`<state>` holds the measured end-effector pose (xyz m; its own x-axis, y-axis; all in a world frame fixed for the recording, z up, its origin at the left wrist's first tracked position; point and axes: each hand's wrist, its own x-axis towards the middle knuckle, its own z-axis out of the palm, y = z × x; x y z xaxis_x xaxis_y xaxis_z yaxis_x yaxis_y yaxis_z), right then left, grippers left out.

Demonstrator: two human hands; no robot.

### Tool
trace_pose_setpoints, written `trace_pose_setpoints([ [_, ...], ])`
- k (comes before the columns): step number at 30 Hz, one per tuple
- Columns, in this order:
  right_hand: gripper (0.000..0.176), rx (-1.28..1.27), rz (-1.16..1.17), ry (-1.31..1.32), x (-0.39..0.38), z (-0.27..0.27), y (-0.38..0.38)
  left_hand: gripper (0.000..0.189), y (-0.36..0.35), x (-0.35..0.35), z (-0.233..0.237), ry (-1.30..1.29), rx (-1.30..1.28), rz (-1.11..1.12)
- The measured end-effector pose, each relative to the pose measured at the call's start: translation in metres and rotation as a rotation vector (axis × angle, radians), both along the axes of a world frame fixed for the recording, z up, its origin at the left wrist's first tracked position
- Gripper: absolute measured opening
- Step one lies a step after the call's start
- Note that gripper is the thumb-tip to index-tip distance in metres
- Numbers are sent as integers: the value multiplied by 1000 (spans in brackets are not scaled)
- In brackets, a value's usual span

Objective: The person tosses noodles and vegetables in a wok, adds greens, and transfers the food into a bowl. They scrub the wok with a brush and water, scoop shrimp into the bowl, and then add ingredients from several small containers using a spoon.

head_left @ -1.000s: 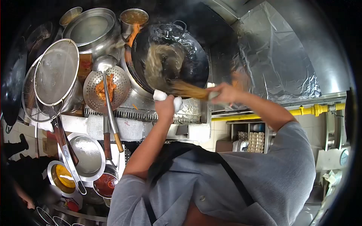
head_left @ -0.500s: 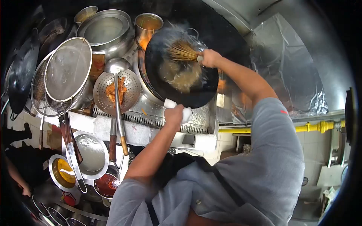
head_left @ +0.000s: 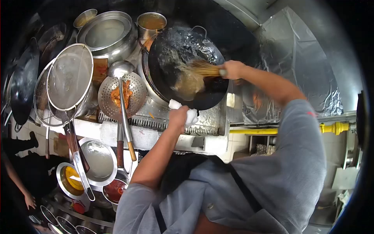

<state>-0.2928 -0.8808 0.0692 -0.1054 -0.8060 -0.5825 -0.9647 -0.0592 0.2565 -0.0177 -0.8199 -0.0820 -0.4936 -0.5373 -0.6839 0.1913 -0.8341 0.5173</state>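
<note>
steel stove carries the wok; our left hand grips white cloth at its rim, our right hand a bamboo brush inside. murky water is there, so we judge scrubbing unfinished.

Steel wall, right, partly covered in crinkled foil; glare on metal. Yellow pipe below it. Pale tiled floor beneath, low shelf.
</note>
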Motion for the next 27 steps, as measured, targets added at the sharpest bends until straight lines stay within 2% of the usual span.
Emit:
trace_pose_setpoints([
  [1, 42, -3, 3, -4, -7, 2, 0, 20, -1, 1, 7, 38, 35, 26],
  [2, 41, -9, -18, 93, -14, 4, -9, 20, -1, -4, -16, -6, -26, -29],
  [3, 39, -21, -39, 184, -20, 2, -22, 21, 0, -2, -8, 22, -16, 12],
  [4, 34, -142, -7, 170, -33, -34, -53, 21, -5, -1, -6, -9, -10, -28],
  [5, 34, -144, -74, 135, 5, -35, -77, 21, -3, 2, -6, -41, 7, -78],
  [6, 38, -353, -123, -155, 16, -51, -82, 21, -1, 2, -6, -45, 4, -82],
  [7, 45, -294, -303, -314, 26, -61, -71, 20, -2, 2, -7, -3, 15, -59],
  [9, 60, -363, -139, -361, -4, -83, -30, 19, -1, 3, -6, 30, 25, -69],
  [12, 53, -42, -57, -37, -22, -10, 19, 20, -6, 8, -22, 156, 106, -69],
  [13, 50, -11, -6, -17, -30, 5, 8, 26, -5, 18, 2, 271, 129, -36],
  [15, 50, -48, -265, -73, -32, -35, -63, 29, -5, 23, 23, 400, 248, 52],
  [17, 53, -305, -555, -718, 22, -59, -64, 32, 3, 11, -20, 233, 62, -20],
  [19, 56, -381, -547, -681, 54, -76, -28, 29, 2, 9, -12, 120, 54, -23],
  [20, 59, -206, -486, -653, 40, -73, -8, 28, 3, 12, -16, 84, 48, -28],
  [21, 60, -279, -83, -523, 6, -86, 6, 27, 0, 13, -17, 57, 30, -29],
  [22, 59, -189, -3, -353, 3, -43, 22, 24, 1, 15, -7, 85, 59, -20],
  [23, 61, -155, -99, -284, -24, -36, 16, 23, -2, 12, -6, 126, 96, -32],
  [24, 55, -65, -207, -108, -34, -30, -9, 22, -1, 5, 1, 126, 92, 15],
  [25, 54, -336, -415, -148, -43, -69, -46, 21, 3, -4, 7, 129, 88, 64],
  [26, 55, -346, -223, -96, -40, -112, -91, 21, 4, -11, -9, 20, 22, 77],
  [27, 55, -405, -590, -634, 1, -116, -82, 22, 5, -13, -9, -27, -39, 49],
])
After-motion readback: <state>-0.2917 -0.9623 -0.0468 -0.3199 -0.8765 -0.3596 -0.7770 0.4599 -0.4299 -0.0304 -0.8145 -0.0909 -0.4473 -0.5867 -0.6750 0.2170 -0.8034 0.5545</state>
